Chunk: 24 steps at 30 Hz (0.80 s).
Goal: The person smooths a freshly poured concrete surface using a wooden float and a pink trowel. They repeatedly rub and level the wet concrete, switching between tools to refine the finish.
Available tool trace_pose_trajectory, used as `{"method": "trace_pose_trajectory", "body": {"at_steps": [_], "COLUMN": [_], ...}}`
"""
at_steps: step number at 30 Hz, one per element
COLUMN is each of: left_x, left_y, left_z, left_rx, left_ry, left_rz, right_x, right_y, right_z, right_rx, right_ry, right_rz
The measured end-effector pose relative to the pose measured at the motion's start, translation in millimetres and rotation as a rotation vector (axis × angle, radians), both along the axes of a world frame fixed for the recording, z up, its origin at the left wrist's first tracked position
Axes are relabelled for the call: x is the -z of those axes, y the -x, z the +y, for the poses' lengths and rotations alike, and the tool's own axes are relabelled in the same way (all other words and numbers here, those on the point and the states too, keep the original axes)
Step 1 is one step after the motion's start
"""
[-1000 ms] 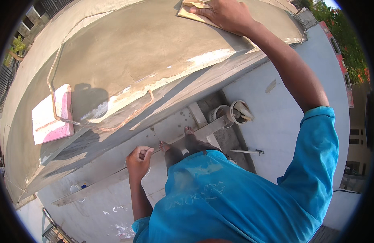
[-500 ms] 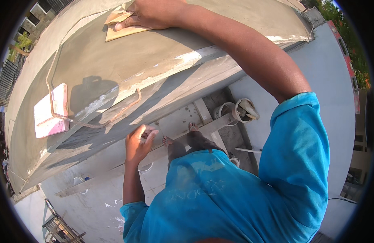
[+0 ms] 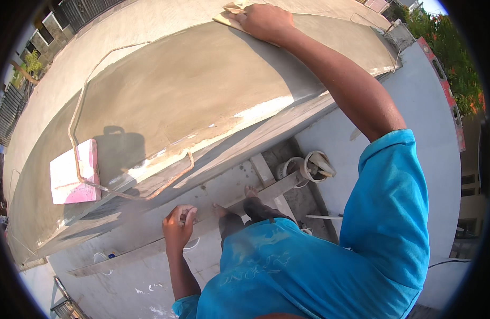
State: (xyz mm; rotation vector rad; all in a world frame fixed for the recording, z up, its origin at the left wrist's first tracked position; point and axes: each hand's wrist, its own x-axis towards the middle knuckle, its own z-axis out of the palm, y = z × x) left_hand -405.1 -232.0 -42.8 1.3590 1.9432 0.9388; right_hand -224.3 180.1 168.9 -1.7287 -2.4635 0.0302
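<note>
My right hand (image 3: 266, 22) grips a yellowish wooden float (image 3: 224, 20) at the far side of a smooth, damp-looking grey cement surface (image 3: 176, 80). The float lies against the surface; my fingers partly hide its handle. Below the slab's near edge, my left hand (image 3: 178, 226) hangs free, its fingers loosely curled in and no object visible in them. Up and to its left, a white and pink rectangular block (image 3: 64, 175) rests on the cement. A bent, rusty-looking rod (image 3: 74, 125) loops across the block, and its hooked end sticks out past the slab edge.
Two buckets (image 3: 318, 166) stand low near my feet, the nearer one with tools in it. A long plank (image 3: 133, 251) runs beneath me beside the wall. At the right, a red bar-shaped level (image 3: 440, 74) leans along the white wall, with leafy plants behind it.
My right hand has pushed the float to the right and farther away over the cement. My left hand has dropped slightly, its fingers more curled. The view has shifted a little.
</note>
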Motion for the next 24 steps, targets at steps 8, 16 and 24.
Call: {"method": "trace_pose_trajectory", "body": {"at_steps": [8,16,24], "left_x": [-10,34,-6], "left_y": [-7,4,2], "left_z": [28,-86,1], "left_rx": [0.178,-0.117,0.055], "left_ry": [-0.011,0.184,-0.007], "left_rz": [0.120,0.099,0.112], "right_x": [2,2,2], "right_y": [81,-73,132], "right_z": [-78,56,-99], "right_rx": [-0.454,0.138,-0.554], "right_ry": [0.008,-0.036,0.028], "right_rz": [0.045,-0.005,0.061]}}
